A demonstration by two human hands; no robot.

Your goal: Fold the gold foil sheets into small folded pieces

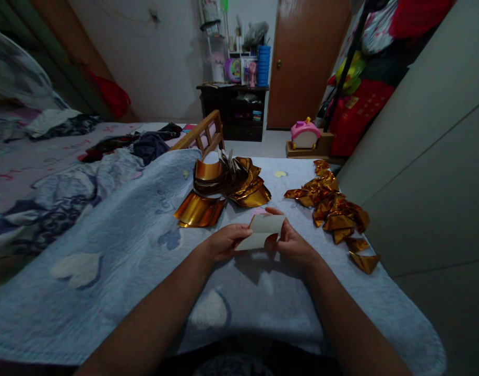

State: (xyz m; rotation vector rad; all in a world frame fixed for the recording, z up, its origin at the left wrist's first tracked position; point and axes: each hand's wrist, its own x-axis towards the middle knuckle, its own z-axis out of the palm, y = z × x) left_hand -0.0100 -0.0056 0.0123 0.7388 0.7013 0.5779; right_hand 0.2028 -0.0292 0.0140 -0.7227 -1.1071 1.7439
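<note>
A sheet of gold foil paper (266,224), its pale back facing up and a crease across it, is held between my two hands above the bed. My left hand (228,240) pinches its left edge, thumb on top. At the right edge my right hand (292,241) grips it, where a small gold corner curls over. Just beyond lies a stack of curved gold foil sheets (202,210), some fanned out with their pale backs showing. To the right sits a pile of folded gold foil pieces (333,203).
A light blue quilt (145,292) with heart patterns covers the bed. Pale cabinet panels (427,156) rise along the right side. A wooden bed rail (200,133) stands past the stack. Clothes (118,151) lie on another bed at left. A pink toy (304,134) sits beyond the bed's far edge.
</note>
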